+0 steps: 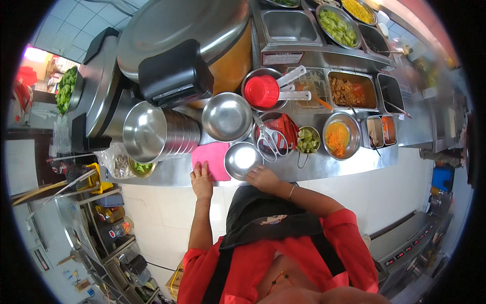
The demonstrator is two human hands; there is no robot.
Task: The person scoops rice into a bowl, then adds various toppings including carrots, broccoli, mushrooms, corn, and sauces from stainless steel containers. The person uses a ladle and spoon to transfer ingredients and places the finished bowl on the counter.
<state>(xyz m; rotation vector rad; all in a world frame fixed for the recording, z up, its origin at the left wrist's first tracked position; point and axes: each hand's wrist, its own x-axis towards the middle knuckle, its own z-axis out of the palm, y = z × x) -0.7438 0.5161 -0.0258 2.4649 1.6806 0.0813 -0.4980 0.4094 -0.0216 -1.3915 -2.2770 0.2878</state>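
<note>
My left hand [202, 181] lies on the left edge of a folded pink cloth [212, 159] at the counter's front, fingers resting on top of it. Beside the cloth, a small shallow stainless steel bowl [241, 159] sits tilted or flat, I cannot tell which. My right hand [262, 178] has its fingers on the near right rim of that bowl; the thumb is partly hidden. Just behind is a larger steel bowl [227, 117]. White-handled scissors [270, 138] lie across a bowl holding red packets [285, 129].
Stacked steel bowls [171, 133] lie sideways at left, before a large lidded pot [228, 60]. Red ladles [262, 91] rest in a bowl. To the right stand a cup of chopped greens [307, 140], a bowl of egg and shredded carrot [337, 138] and a minced-meat tray [343, 91].
</note>
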